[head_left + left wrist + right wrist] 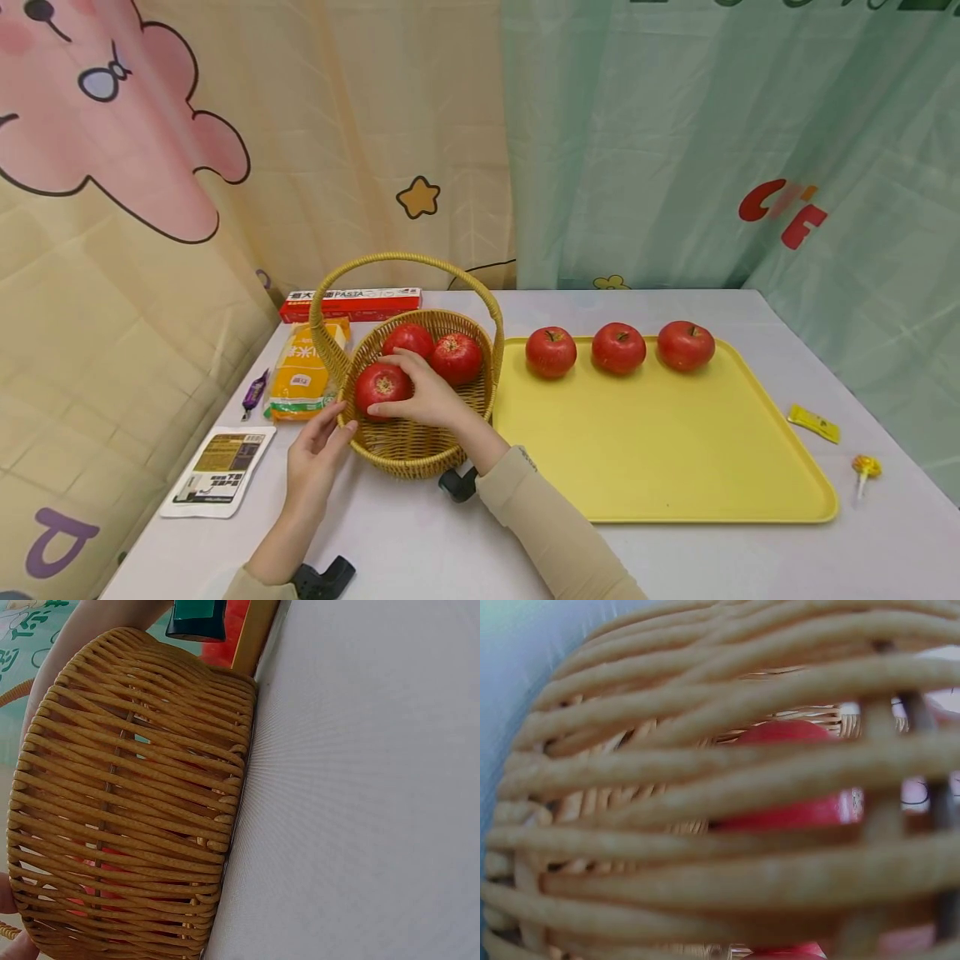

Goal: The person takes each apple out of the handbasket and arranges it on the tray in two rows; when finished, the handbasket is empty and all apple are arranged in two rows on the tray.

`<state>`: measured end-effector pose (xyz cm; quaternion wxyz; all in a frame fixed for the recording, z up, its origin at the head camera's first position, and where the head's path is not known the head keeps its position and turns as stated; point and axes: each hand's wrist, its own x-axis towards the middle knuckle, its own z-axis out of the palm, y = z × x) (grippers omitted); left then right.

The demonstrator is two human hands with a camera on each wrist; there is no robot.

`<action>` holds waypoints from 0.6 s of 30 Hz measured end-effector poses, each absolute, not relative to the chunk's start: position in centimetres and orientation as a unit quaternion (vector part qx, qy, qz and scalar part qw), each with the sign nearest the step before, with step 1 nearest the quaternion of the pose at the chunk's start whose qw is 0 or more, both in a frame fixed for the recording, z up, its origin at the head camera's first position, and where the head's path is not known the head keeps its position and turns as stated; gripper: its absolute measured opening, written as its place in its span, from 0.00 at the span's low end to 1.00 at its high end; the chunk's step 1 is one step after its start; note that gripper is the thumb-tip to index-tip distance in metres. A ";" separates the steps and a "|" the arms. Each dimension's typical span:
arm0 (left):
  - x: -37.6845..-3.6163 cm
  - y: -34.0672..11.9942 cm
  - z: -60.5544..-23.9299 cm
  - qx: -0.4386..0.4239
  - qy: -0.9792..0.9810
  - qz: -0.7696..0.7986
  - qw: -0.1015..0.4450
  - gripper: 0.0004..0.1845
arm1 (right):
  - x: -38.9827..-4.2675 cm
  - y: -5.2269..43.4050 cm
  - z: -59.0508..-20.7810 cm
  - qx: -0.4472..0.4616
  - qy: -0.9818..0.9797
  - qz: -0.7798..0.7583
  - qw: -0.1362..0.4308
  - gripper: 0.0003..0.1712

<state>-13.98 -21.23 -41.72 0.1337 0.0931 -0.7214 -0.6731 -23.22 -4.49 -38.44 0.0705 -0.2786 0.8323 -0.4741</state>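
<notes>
My right hand (pixel 427 396) reached over the rim into the basket (pixel 408 446) and curled its fingers around the front apple (pixel 381 387), which sat inside against the near-left wall. Two more apples (pixel 433 348) lay just behind it in the basket. My left hand (pixel 315 462) rested with straight, relaxed fingers against the basket's outer left side, the fingertips touching the weave. The basket stood on the white counter (pixel 675 558), just left of a yellow tray (pixel 660 442). Three apples (pixel 618 347) sat in a row along the tray's far edge. Behind the basket lay a red pasta box (pixel 351 304), to its left a yellow packet (pixel 303 375). Through the weave (pixel 705 787), my right wrist view showed red fruit only as a blur.
</notes>
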 end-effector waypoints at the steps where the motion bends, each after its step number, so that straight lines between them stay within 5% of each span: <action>1: -14.0 -21.2 -41.7 0.095 -0.722 -0.673 0.133 0.23 | -23.2 -4.5 -38.4 -0.278 0.833 -0.473 0.073 0.41; 18: -13.8 -21.2 -41.6 0.096 -0.724 -0.671 0.126 0.24 | -23.2 -4.6 -38.6 -0.293 0.846 -0.432 0.111 0.46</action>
